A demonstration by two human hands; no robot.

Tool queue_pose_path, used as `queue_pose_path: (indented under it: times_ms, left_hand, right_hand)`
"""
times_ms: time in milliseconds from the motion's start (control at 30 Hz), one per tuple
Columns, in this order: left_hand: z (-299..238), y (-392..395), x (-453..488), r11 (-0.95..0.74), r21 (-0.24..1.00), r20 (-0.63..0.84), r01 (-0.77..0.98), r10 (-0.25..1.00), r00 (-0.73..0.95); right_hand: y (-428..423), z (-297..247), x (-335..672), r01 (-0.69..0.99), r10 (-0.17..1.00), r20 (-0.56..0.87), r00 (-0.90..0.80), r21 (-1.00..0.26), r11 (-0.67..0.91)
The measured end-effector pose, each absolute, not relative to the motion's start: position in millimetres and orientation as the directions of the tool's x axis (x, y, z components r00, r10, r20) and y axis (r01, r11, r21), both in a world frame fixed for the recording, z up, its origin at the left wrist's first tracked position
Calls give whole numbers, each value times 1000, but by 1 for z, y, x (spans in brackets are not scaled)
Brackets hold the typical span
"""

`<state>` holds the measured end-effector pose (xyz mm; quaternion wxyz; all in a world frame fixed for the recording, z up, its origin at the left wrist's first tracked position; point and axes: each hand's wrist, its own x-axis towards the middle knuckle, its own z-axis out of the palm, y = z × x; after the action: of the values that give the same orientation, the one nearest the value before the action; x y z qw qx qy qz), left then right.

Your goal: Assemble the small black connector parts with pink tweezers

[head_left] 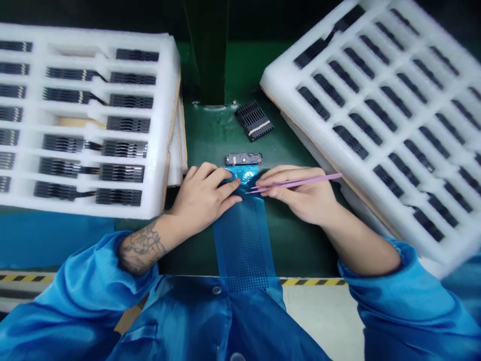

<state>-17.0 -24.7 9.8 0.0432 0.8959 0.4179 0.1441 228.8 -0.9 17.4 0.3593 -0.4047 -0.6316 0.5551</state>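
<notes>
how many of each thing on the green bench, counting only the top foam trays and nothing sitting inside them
White foam trays, left and right: 2
Pink tweezers: 1 pair
Dotted blue strip: 1
Loose bundle of black parts: 1
Single black part at the strip's far end: 1
Total: 6
</notes>
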Motion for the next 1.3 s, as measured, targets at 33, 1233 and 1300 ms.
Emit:
queue_pose_path:
  times_ms: [33,1233,1300]
  left_hand:
    - [10,-24,-16,-652,188,228,735,757,613]
    - [2,-18,-12,-613,399,269,682,790,552]
    - [2,-18,-11,-608,401,262,685,793,550]
  right_hand:
    - [-1,16,229,123,921,-12,-390,-992,40]
    - [-7,11,221,210,970,-88,-227,-977,-40]
    - [-7,12,221,208,970,-87,-229,-977,-38]
